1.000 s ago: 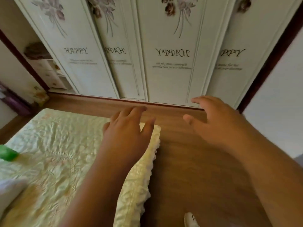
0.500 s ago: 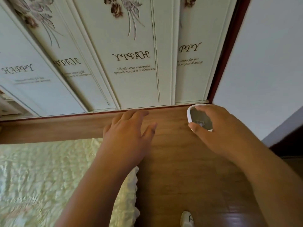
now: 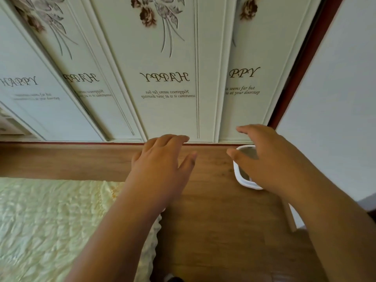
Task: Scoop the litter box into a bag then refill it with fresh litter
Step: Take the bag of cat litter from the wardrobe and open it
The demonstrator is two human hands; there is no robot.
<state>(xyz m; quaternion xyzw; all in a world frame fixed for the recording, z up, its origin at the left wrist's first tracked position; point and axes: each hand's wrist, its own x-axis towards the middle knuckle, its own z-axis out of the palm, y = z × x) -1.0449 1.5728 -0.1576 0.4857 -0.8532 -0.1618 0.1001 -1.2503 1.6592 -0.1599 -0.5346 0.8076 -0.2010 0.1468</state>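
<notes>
Two hands out, nothing held, and the box just ahead.

We had both hands spread wide and empty: our left hand (image 3: 162,159) over the floor (image 3: 213,220) beside the bed (image 3: 50,220), our right hand (image 3: 266,157) in front of the box (image 3: 240,178). The box sat on the floor in the corner by the wardrobe (image 3: 168,88), white-rimmed, rounded, its inside dull grey, mostly hidden behind our hand. We judged the best move was to get close and low first, and find scoop and bag before touching it.
</notes>
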